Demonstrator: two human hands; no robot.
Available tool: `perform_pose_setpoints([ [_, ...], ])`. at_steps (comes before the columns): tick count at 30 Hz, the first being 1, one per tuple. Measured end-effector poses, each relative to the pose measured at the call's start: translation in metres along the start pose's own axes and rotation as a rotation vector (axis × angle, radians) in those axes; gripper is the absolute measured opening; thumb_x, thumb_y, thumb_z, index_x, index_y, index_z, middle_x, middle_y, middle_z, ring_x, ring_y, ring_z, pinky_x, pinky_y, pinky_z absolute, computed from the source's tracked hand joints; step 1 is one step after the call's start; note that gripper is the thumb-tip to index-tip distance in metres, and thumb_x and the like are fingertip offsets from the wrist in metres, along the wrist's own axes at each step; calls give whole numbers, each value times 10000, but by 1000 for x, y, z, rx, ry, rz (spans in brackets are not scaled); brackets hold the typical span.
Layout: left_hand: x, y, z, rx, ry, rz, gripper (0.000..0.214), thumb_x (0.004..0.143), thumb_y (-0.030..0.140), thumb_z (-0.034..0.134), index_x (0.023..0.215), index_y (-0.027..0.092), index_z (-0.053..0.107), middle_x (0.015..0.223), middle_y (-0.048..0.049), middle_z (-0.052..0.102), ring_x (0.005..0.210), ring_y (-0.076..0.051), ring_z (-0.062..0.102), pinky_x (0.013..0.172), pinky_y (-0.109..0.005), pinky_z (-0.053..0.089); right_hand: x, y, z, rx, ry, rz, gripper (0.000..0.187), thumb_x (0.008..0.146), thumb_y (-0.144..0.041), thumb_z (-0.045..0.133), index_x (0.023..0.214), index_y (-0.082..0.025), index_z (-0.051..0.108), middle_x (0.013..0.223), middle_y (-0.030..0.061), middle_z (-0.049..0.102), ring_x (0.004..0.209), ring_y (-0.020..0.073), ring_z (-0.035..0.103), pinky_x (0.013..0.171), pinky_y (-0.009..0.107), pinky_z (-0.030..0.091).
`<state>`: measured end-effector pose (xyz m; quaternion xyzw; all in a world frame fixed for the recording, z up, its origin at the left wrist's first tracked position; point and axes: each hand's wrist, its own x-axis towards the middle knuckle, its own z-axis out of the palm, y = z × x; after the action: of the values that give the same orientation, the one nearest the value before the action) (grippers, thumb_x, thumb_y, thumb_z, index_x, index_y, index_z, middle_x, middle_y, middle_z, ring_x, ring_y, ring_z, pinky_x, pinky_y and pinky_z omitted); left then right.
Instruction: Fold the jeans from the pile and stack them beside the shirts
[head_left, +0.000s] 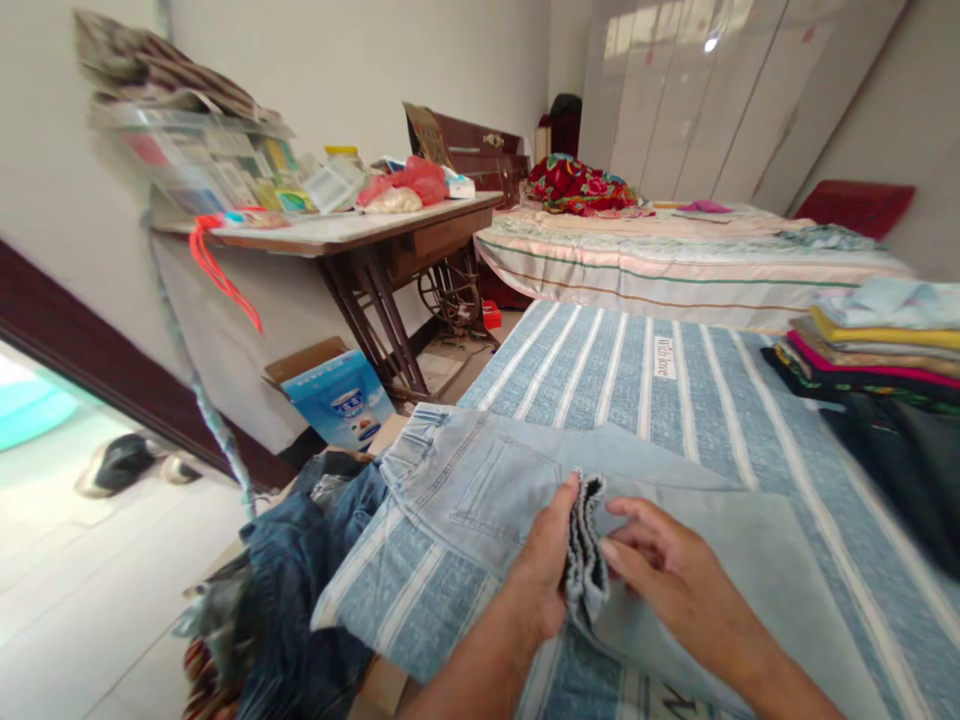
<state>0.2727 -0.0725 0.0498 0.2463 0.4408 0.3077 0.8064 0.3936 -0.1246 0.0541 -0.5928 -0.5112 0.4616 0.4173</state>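
Pale blue jeans (pixel 450 475) with an elastic waistband lie across a blue-and-white striped cover (pixel 525 375), the waist toward the left. One leg end is bunched up, its frayed dark-edged hem (pixel 589 550) standing in folds. My left hand (pixel 547 560) is closed around these folds, the thumb along their near side. My right hand (pixel 664 560) is just to their right, over the other part of the jeans. Its thumb and forefinger are apart, with the thumb tip at the edge of the folds; the remaining fingers are curled and partly hidden.
Dark jeans and other clothes (pixel 300 560) are heaped at the left edge. Folded clothes (pixel 885 345) are stacked at right, near dark trousers (pixel 900 460). A sewing machine table (pixel 337 235) holds a clear bin (pixel 202 160). Behind is a bed (pixel 675 255); a blue box (pixel 341 400) stands on the floor.
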Motion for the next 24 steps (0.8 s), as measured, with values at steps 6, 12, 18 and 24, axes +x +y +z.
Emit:
perform_pose_setpoints([
  [6,-7,8,-17,188,-29,101,356,688,401,682,938,153,632,819,-32,688,833,-204,633,779,-304,466,-25,34,-33,-354,345,-55,259,783,-505,530,904,-289,610,857,23,682,816,241,641,752,379,511],
  [12,-9,23,-17,745,64,265,334,687,358,652,965,177,609,941,-46,679,927,-236,605,800,-308,439,-57,69,-76,-783,618,-253,205,831,-383,487,988,-282,570,988,45,657,936,245,624,898,407,466],
  [18,-3,27,-20,1267,189,323,337,633,288,652,930,184,531,855,-26,640,810,-193,592,724,-265,423,-73,101,-91,-1028,667,-480,291,839,-402,492,1046,-216,577,1043,51,650,943,219,626,887,367,483],
  [24,1,30,-24,1167,177,323,153,603,92,526,717,192,504,701,24,561,702,-142,522,616,-222,376,-74,133,-105,-1051,532,-508,315,806,-425,499,1008,-213,616,1024,69,661,914,244,636,850,379,513],
])
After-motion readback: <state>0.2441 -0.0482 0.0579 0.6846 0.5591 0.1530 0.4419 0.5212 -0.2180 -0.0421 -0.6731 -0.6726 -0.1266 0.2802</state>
